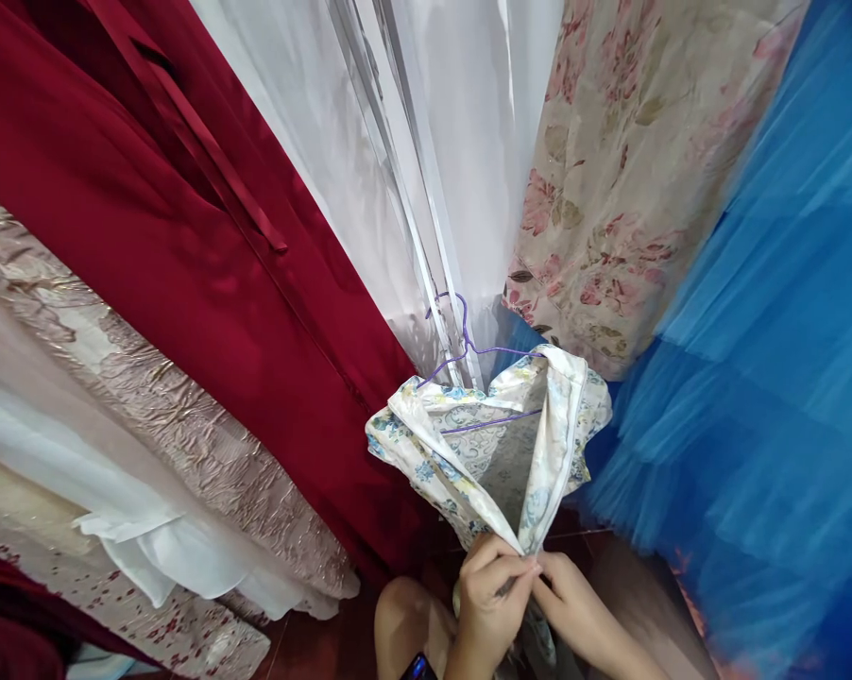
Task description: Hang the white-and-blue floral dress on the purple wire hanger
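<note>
A white dress with a blue and yellow floral print (426, 463) hangs on a purple wire hanger (467, 332). Its neckline is spread in a V, with the patterned inside of the back showing. At the bottom of the V, my left hand (493, 590) is closed on the front edge of the garment. My right hand (564, 595) pinches the other front edge right beside it, the fingertips of both hands meeting. Whatever lies between the fingertips is hidden. The lower part of the garment drops out of sight behind my hands.
A long red gown (206, 236) hangs on the left, beside white fabric with ribbons (454, 142). Cream cloth with pink flowers (610, 189) and a blue tulle dress (766, 331) hang on the right. Pale textured garments (185, 425) fill the far left.
</note>
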A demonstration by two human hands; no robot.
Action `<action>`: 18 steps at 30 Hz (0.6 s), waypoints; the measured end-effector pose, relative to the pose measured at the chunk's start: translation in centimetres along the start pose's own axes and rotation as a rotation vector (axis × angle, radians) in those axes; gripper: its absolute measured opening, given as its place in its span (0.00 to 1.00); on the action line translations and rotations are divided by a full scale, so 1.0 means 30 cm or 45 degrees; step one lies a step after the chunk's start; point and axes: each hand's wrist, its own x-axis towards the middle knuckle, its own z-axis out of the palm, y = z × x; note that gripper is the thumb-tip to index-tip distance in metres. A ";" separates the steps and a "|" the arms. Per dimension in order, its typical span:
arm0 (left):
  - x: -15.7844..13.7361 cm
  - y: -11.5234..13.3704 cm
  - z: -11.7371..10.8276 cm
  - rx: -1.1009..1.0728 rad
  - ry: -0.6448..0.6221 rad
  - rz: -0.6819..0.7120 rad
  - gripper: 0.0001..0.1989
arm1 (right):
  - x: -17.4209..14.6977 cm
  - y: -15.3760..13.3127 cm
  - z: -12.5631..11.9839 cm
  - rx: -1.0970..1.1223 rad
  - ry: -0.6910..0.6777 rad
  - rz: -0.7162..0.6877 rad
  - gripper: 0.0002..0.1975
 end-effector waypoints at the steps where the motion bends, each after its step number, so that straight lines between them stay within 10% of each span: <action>1: 0.012 0.001 0.002 -0.029 0.003 -0.011 0.08 | -0.004 0.001 0.006 0.010 0.013 0.012 0.19; 18: 0.697 0.144 -0.146 0.099 0.477 0.244 0.04 | -0.013 0.096 0.049 -0.132 0.083 0.120 0.23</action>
